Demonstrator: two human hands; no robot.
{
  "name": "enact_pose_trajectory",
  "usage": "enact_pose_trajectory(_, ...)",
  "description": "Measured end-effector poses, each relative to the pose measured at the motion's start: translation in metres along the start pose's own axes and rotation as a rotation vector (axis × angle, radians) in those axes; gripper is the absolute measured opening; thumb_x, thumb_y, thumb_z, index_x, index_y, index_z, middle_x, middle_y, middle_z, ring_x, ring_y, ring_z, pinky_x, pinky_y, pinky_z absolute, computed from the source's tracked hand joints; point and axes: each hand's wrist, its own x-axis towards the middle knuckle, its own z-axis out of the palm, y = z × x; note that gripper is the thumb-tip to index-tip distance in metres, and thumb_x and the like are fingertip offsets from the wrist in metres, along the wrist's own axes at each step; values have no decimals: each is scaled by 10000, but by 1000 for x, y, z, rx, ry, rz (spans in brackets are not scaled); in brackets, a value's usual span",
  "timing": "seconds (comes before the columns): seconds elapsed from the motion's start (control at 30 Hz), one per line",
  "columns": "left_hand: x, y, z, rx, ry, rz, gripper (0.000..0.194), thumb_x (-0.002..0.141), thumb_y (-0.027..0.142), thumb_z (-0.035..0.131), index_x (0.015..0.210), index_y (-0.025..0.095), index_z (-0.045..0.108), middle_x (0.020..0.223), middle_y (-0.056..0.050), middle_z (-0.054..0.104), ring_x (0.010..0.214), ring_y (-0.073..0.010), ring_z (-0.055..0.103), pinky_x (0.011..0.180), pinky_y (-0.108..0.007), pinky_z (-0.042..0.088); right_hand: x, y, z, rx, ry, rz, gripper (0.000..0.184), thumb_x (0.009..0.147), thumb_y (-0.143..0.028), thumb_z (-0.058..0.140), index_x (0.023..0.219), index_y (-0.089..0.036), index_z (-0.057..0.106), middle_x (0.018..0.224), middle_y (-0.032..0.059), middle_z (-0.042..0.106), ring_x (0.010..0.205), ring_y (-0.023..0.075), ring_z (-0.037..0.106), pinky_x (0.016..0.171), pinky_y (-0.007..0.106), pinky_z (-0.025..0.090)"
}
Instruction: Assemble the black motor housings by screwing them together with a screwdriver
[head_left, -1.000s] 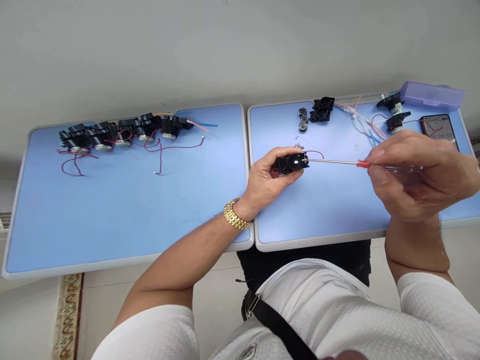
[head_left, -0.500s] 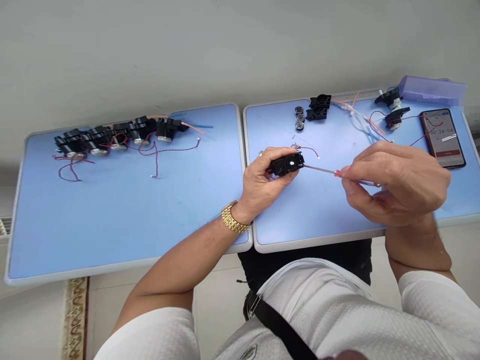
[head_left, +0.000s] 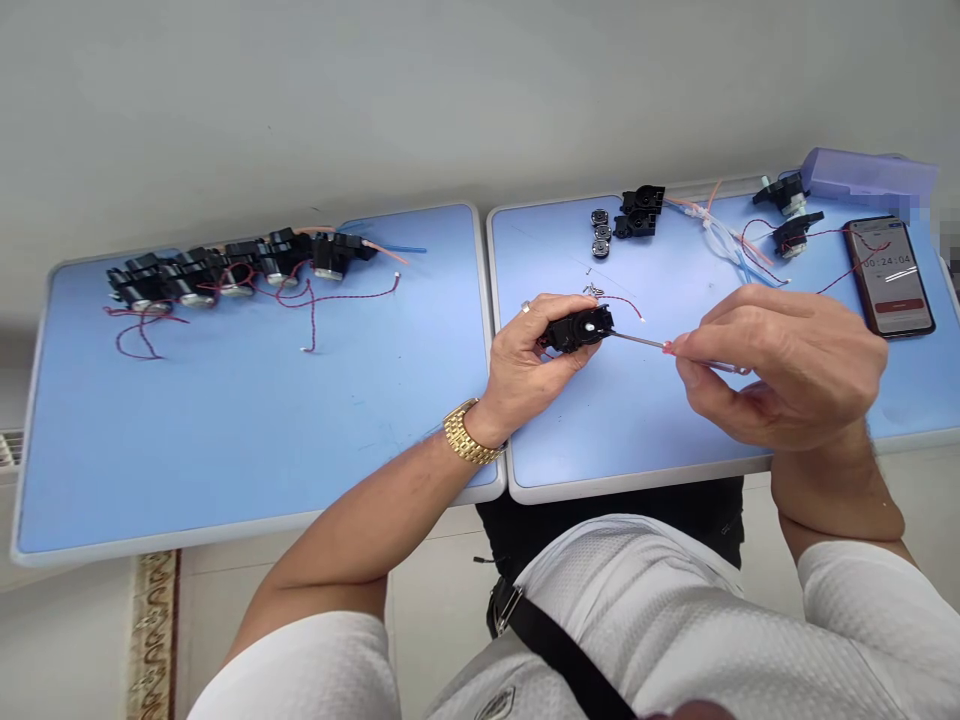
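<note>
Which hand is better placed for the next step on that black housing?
Right, probably: the right hand holds the screwdriver, its tip at the black housing, while the left hand is busy gripping that housing.

The left hand (head_left: 536, 365) holds a plastic housing (head_left: 577, 330), and the right hand (head_left: 780, 370) holds a screwdriver (head_left: 637, 342) whose tip touches it from the right. Just behind the grip lie small screws (head_left: 593, 290) on the tabletop (head_left: 637, 440). Farther behind are round metal parts (head_left: 600, 232). Behind the right hand lies a phone (head_left: 889, 275), with a plastic case (head_left: 870, 175) beyond it. Left of the grip, a row of motor assemblies (head_left: 232, 275) lies on a second tabletop (head_left: 225, 450).
</note>
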Motion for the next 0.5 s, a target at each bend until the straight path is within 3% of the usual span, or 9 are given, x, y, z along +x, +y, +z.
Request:
enact_pose_trajectory(0.23,-1,0,0,57,-13,-33,346,1011,280,852,1353,281,796,1265,-63,839,1142,-216,784,905,-327,634,1,-4,-3,-13,-42,35,217,978,-69,733,994,-283,703,705,-82,714,605,139,670,512,315,501)
enact_pose_trajectory(0.43,-1,-1,0,70,-15,-42,353,1004,249,843,1352,279,793,1273,-68,839,1155,-222,782,928,-345,643,2,-4,-5,-89,-45,81,93,1050,-214,785,998,-279,744,692,-87,747,587,122,708,510,286,496)
enact_pose_trajectory(0.5,-1,-1,0,69,-15,-39,351,1003,244,839,1350,276,793,1271,-68,840,1154,-222,782,928,-345,643,1,-2,-5,-135,-19,75,128,1057,-289,817,959,-265,737,679,-81,748,568,117,692,495,292,462)
